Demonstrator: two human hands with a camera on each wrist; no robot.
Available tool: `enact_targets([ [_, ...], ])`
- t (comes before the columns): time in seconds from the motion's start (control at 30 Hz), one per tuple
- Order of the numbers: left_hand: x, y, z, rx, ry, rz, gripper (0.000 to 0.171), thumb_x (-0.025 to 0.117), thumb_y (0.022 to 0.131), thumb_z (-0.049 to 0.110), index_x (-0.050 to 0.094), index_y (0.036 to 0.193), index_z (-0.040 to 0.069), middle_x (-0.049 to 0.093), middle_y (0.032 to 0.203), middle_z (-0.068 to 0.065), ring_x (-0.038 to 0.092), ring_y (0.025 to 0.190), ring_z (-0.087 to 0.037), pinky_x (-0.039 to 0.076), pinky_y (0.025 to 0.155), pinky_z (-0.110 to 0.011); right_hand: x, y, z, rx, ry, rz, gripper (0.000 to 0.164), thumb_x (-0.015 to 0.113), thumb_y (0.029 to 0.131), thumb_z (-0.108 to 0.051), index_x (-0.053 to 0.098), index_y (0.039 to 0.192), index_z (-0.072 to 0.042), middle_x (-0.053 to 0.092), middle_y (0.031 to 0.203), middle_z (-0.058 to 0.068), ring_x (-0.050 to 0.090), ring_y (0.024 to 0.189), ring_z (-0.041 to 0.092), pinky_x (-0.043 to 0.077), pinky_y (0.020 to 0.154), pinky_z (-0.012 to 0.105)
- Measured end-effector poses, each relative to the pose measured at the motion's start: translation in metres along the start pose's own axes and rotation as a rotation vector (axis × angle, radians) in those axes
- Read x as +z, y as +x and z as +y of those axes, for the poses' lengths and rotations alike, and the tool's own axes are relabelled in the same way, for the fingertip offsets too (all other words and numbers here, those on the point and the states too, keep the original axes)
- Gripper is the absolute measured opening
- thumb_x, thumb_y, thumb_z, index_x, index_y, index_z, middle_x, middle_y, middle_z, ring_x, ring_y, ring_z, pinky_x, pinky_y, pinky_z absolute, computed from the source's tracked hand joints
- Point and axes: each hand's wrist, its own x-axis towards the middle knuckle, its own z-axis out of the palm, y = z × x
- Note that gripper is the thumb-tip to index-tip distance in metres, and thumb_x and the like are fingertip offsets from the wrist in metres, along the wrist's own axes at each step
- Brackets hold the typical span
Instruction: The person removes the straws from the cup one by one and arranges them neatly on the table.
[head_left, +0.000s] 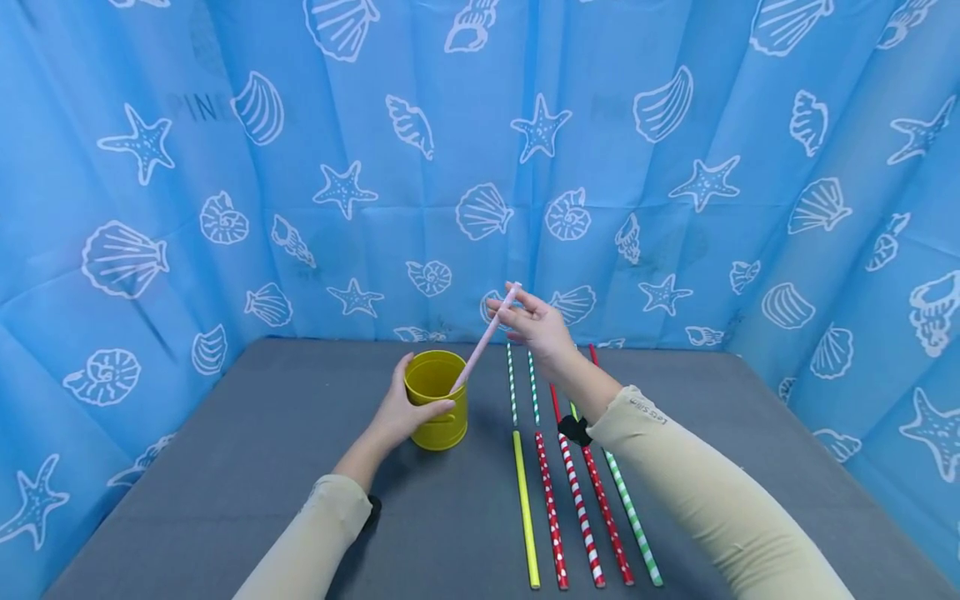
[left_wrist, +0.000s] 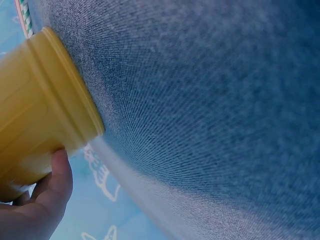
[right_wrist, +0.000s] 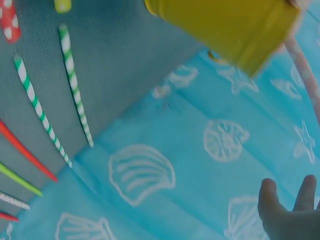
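Observation:
A yellow bucket [head_left: 440,435] stands upright on the grey tabletop, with a small handle on its front side. My left hand [head_left: 399,410] grips it from the left, the thumb across the front just under the rim. In the left wrist view, a fingertip presses the side of the bucket [left_wrist: 45,100]. To the upper right, my right hand [head_left: 542,332] pinches a pale pink paper straw [head_left: 483,343] near its top end. The straw slants down to the left, its lower end at the bucket's mouth. Part of this straw [right_wrist: 304,75] also shows in the right wrist view.
Right of the bucket, paper straws lie in two rows. The near row has a yellow straw [head_left: 527,512], red patterned straws [head_left: 579,508] and a green-striped straw [head_left: 636,521]. Green-striped straws [head_left: 512,387] and a red straw [right_wrist: 27,150] lie farther back. A blue shell-print curtain [head_left: 450,150] surrounds the table.

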Motion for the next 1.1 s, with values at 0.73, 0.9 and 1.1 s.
enact_targets([
  [0.73, -0.001, 0.000, -0.003, 0.018, -0.039, -0.015, 0.103, 0.077, 0.084, 0.031, 0.004, 0.155, 0.013, 0.027, 0.151, -0.020, 0.034, 0.134, -0.036, 0.025, 0.111, -0.056, -0.063, -0.027, -0.041, -0.155, 0.001, 0.033, 0.060, 0.059, 0.096, -0.005, 0.035, 0.151, -0.009, 0.074, 0.086, -0.004, 0.069, 0.067, 0.011, 0.056, 0.065, 0.023],
  [0.9, -0.004, 0.000, -0.005, 0.021, -0.036, -0.007, 0.104, 0.077, 0.085, 0.030, 0.003, 0.155, 0.013, 0.027, 0.151, -0.020, 0.034, 0.134, -0.036, 0.026, 0.111, -0.056, -0.084, -0.039, -0.033, -0.135, -0.220, 0.017, 0.050, 0.061, 0.096, -0.009, 0.044, 0.142, 0.003, 0.071, 0.089, -0.011, 0.068, 0.075, 0.008, 0.056, 0.069, 0.023],
  [1.1, -0.002, 0.000, -0.004, 0.023, -0.026, -0.015, 0.104, 0.077, 0.084, 0.032, 0.003, 0.155, 0.012, 0.027, 0.151, -0.021, 0.034, 0.134, -0.037, 0.025, 0.111, -0.057, -0.115, -0.059, -0.025, -0.081, -0.427, -0.023, 0.057, 0.065, 0.094, -0.012, 0.041, 0.144, 0.002, 0.065, 0.099, -0.006, 0.062, 0.089, 0.006, 0.054, 0.076, 0.023],
])
